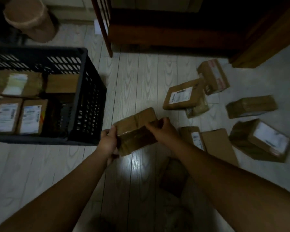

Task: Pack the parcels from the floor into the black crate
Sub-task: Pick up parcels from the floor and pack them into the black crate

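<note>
both hands have a taped brown parcel (136,129) mid-frame, left hand (109,142) curled round its 8 o'clock corner, right hand (161,130) wrapped over the 3 o'clock end. black crate (89,91) sits at 9 o'clock. looks stiff and light, but the tape's probably slick, so gripping both ends seems right.

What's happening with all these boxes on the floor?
A person grips a brown parcel with both hands, left hand on one end, right hand on the other, right beside the black crate. Several packed parcels already sit in the crate. More loose parcels lie on the floor to the right, not yet packed.
</note>
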`<state>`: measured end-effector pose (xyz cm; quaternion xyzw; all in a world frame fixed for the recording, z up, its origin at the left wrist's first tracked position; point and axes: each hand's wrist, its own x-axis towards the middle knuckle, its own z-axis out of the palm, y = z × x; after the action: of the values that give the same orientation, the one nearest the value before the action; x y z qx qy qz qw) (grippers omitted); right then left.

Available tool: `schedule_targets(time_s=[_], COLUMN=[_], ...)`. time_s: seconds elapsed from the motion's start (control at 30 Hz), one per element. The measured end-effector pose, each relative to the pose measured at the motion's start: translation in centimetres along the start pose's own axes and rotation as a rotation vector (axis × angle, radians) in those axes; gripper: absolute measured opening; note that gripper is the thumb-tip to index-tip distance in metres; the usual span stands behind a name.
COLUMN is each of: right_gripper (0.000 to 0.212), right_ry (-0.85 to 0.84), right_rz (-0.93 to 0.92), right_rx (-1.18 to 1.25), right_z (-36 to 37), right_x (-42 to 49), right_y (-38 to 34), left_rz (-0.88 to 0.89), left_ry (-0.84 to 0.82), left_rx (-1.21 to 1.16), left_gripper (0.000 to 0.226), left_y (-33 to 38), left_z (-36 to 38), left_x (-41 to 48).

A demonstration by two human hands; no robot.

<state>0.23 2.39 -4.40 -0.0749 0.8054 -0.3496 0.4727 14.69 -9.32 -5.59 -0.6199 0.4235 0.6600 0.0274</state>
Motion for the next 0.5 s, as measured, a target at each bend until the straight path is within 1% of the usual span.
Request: schedule_targets(time_s=[0.07,0.17,0.27,0.3,0.33,0.4,0.43,0.5], right_gripper=[0.069,0.062,0.049,0.049,0.051,0.052,0.051,0.051], right_ry=[0.06,0.115,0.099,0.083,0.066,0.038,0.028,0.01], right_rz=[0.011,-0.011,-0.088,-0.124,-0.16,-0.231,-0.272,-0.352], right_rx=[0.021,0.058,0.093,0.096,0.089,0.069,0.05,0.006], right_z=[-2.0,-5.0,-7.4,-8.1,-8.6,-9.7,-10.2,-11.0], right_x=[-4.4,-12.0,-19.6,-22.1,-24.5,-28.9,-30.9,-34.1], right_y=[-4.1,-10.6,-16.9,-19.0,-21.0,-24.6,-26.2,-29.1], left_rz=[0.062,0.164,0.243,0.253,0.255,0.226,0.216,0.263], left_ry=[0.012,-0.018,-0.04,-0.049,-0.056,-0.039,-0.009,0.035], left_rx=[-0.003,-0.009,0.039,0.038,0.022,-0.064,-0.098,-0.097], left_gripper=[0.032,0.046,0.051,0.049,0.043,0.026,0.023,0.027], left_y=[3.5,9.0,14.3,15.9,17.6,20.8,22.2,24.5], left_z=[-0.9,-2.7,-5.6,-6.7,-7.7,-9.7,-10.6,-12.5], left_x=[-5.0,-13.4,-21.6,-24.3,-27.0,-31.9,-34.1,-37.1])
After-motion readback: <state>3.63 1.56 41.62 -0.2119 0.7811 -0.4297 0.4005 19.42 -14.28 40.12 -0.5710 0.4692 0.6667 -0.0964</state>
